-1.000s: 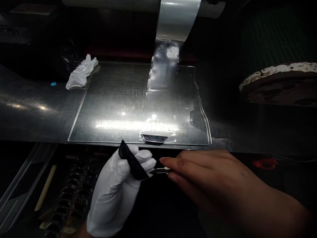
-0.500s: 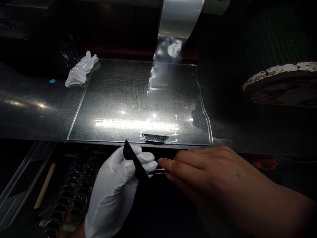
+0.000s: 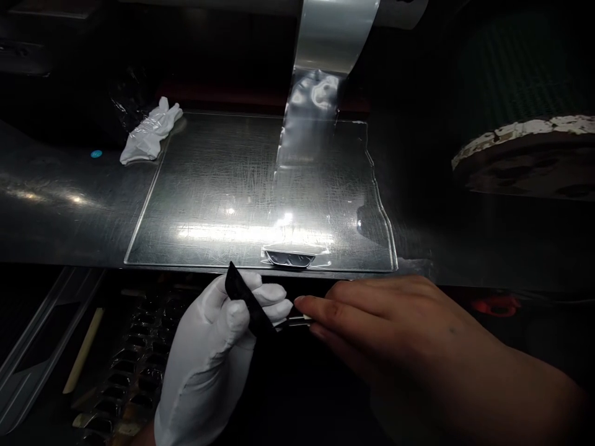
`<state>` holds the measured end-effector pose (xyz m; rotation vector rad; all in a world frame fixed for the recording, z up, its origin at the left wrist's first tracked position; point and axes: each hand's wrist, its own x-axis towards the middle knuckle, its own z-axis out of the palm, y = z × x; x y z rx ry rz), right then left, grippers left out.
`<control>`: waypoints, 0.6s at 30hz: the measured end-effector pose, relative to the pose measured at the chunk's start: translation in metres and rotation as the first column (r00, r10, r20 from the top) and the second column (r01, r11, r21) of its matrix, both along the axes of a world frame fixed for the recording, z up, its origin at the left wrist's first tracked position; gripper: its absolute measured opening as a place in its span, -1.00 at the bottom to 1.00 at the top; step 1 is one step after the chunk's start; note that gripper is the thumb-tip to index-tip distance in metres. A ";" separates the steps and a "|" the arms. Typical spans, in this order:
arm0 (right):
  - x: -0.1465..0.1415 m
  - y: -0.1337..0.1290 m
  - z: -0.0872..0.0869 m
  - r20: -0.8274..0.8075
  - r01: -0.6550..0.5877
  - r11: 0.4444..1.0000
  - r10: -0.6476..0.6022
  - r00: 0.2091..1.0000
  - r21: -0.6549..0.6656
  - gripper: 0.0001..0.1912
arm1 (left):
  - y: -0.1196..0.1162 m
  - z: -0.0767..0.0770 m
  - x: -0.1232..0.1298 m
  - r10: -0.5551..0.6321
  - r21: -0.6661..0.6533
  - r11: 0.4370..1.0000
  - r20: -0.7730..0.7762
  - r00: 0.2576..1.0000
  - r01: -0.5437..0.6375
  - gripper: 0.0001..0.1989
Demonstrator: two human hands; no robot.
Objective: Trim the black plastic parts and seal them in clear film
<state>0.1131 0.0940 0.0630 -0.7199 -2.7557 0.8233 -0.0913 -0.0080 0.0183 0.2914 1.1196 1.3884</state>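
My left hand [image 3: 207, 353], in a white glove, pinches a slim black strip-like piece [image 3: 246, 297] between thumb and fingers, tilted with its upper end to the left. My bare right hand [image 3: 372, 322] is closed on a thin metallic tool [image 3: 297, 321]; its kind is hard to make out. The tool's far end reaches the lower end of the black piece. Just above the hands, a similar dark piece [image 3: 289, 259] lies under clear film at the front edge of the transparent plate [image 3: 209, 186].
A strip of clear film [image 3: 307, 136] runs down from a roll [image 3: 337, 31] onto the plate. A crumpled white glove [image 3: 151, 133] lies at the left. Below left, a tray [image 3: 134, 365] holds several dark pieces. A red-orange object [image 3: 495, 305] sits at the right.
The view has shifted slightly, so the scene sits a little farther left. Both hands keep their grips, with hardly any movement between them.
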 end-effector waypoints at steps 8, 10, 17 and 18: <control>0.001 0.002 -0.004 0.083 -0.055 0.998 0.058 0.995 -0.041 -0.84 | 0.001 0.003 0.002 0.086 -0.074 0.994 0.079 0.993 -0.080 -0.87; 0.001 0.004 -0.005 0.085 -0.068 0.996 0.073 0.994 -0.060 -0.84 | 0.000 0.003 0.001 0.090 -0.075 0.993 0.057 0.994 -0.086 -0.85; 0.003 0.005 0.005 -0.042 -0.013 0.975 0.004 0.999 -0.222 -0.65 | -0.007 0.007 0.003 0.121 0.048 0.992 -0.004 0.993 -0.121 -0.74; 0.003 0.005 0.005 -0.056 -0.008 0.972 -0.005 0.998 -0.235 -0.62 | -0.010 0.005 0.002 0.128 0.071 0.990 -0.045 0.991 -0.125 -0.73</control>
